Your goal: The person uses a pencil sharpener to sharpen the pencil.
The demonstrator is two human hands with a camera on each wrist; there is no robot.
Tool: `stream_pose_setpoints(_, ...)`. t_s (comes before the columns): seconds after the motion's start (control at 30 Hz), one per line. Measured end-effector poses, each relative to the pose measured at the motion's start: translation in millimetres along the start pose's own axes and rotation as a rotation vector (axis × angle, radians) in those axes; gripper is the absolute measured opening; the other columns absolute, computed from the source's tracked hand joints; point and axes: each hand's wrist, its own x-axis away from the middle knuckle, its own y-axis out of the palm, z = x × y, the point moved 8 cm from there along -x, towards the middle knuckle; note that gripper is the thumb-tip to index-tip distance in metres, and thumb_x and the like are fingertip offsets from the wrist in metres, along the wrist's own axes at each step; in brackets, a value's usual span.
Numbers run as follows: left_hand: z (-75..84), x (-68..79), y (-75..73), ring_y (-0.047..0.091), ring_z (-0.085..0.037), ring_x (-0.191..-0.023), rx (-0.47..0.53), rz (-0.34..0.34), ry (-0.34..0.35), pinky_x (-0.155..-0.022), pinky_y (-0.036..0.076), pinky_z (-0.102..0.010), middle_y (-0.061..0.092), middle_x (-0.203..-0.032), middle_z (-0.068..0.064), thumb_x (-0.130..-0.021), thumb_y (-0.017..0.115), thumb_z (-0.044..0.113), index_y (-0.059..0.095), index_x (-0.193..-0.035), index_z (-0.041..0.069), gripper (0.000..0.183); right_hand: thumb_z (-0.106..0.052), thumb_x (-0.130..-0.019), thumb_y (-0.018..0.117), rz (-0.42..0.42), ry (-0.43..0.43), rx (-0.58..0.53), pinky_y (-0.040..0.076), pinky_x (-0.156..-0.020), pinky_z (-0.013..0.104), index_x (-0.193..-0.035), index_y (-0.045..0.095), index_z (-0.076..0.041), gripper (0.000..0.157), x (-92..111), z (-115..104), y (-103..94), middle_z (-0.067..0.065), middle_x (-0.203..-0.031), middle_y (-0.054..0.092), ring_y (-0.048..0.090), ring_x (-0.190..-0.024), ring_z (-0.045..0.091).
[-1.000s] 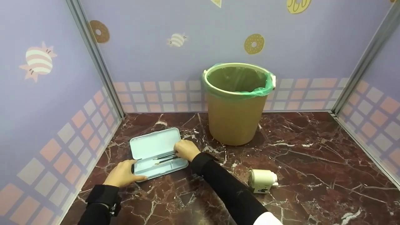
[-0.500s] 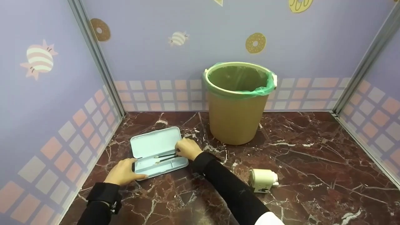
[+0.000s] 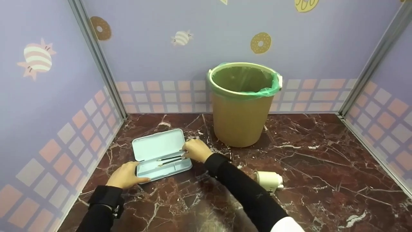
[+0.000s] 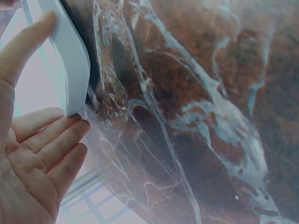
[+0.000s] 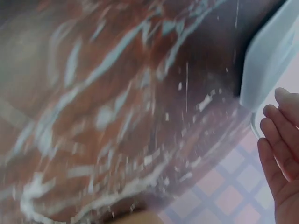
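A pale blue pencil case (image 3: 157,143) lies with its lid raised toward the back wall. Two dark pencils (image 3: 170,158) rest inside, their pale tips pointing left. My left hand (image 3: 125,175) holds the case's left end, thumb along the front rim and fingers at the end wall. In the left wrist view, the thumb lies on the case's rim (image 4: 74,70). My right hand (image 3: 197,150) is over the case's right end, beside the pencils' far ends. Its fingers (image 5: 275,140) are loosely curled in the right wrist view, and nothing shows between them and the thumb.
A tan bin (image 3: 241,119) with a green liner stands at the back, right of the case. A cream object with a rounded top and white knob, like a crank sharpener (image 3: 267,181), sits beyond the right forearm. Patterned walls (image 3: 154,64) enclose the marble surface (image 3: 322,167).
My right hand has drawn slightly up and to the right, away from the pencils' ends. The left hand stays on the case, and the pencils remain in it.
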Motion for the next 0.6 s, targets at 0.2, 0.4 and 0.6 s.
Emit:
stream_pose_setpoints(0.2, 8.0, 4.5, 0.6, 0.066, -0.046, -0.11, -0.02, 0.028, 0.031, -0.093, 0.052, -0.059, 0.067, -0.12, -0.032, -0.08, 0.085, 0.039, 0.058, -0.13, -0.011, 0.076, -0.013, -0.087, 0.078, -0.028, -0.062, 0.003, 0.061, -0.078, 0.044, -0.097, 0.081, -0.007, 0.012, 21, -2, -20.3, 0.009, -0.091, 0.08, 0.074, -0.081, 0.028)
stream_pose_setpoints(0.4, 26.9, 10.1, -0.3, 0.053, -0.055, -0.13, -0.067, 0.03, 0.056, -0.112, 0.042, -0.063, 0.054, -0.14, -0.039, -0.082, 0.084, 0.036, 0.043, -0.142, -0.019, 0.09, -0.016, -0.088, 0.078, -0.049, -0.149, 0.043, 0.061, -0.072, 0.042, -0.094, 0.08, -0.006, 0.012, 47, -9, -39.6, 0.008, -0.083, 0.078, 0.074, -0.075, 0.026)
stream_pose_setpoints(0.6, 65.3, 6.7, 0.7, 0.052, -0.053, -0.133, -0.058, 0.063, 0.133, -0.114, 0.042, -0.061, 0.051, -0.146, -0.037, -0.085, 0.082, 0.034, 0.041, -0.146, -0.016, 0.089, -0.021, -0.087, 0.079, -0.086, -0.135, 0.051, 0.062, -0.08, 0.041, -0.105, 0.08, -0.01, 0.021, 76, -1, -63.6, 0.008, -0.097, 0.081, 0.077, -0.086, 0.025)
